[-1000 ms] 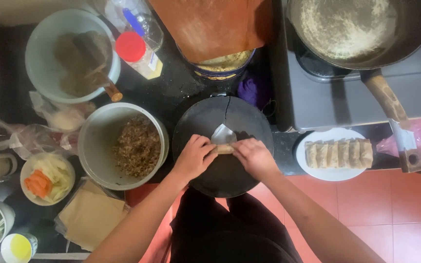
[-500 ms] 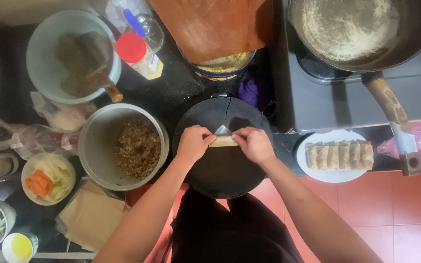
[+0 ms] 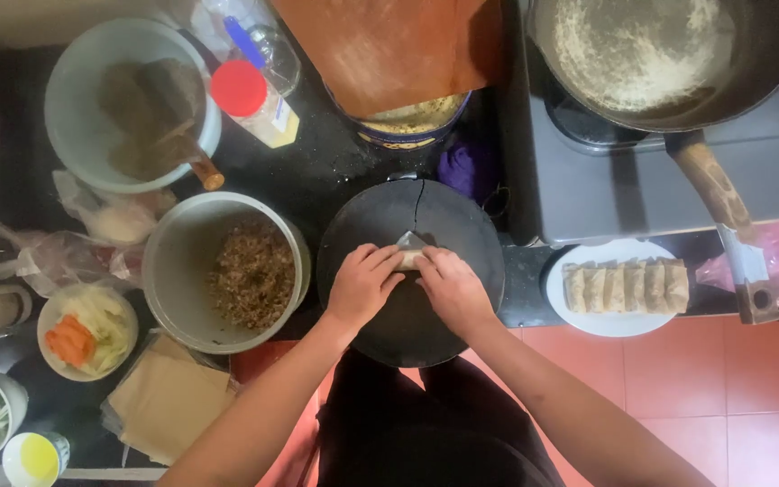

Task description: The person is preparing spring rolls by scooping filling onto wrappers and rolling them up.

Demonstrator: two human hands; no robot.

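The pale thin wrapper (image 3: pixel 409 249) on the round black pan (image 3: pixel 462 225) is now rolled further; only a small pointed tip shows. Both hands, left (image 3: pixel 362 284) and right (image 3: pixel 448 287), are now closer together over it.

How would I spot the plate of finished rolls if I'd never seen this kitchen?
Find the grey stove on the right with the big pan. Just below its front edge, under the pan's wooden handle, sits a white plate. It alone holds a neat row of pale wrapped rolls; the other dishes hold loose filling or vegetables.
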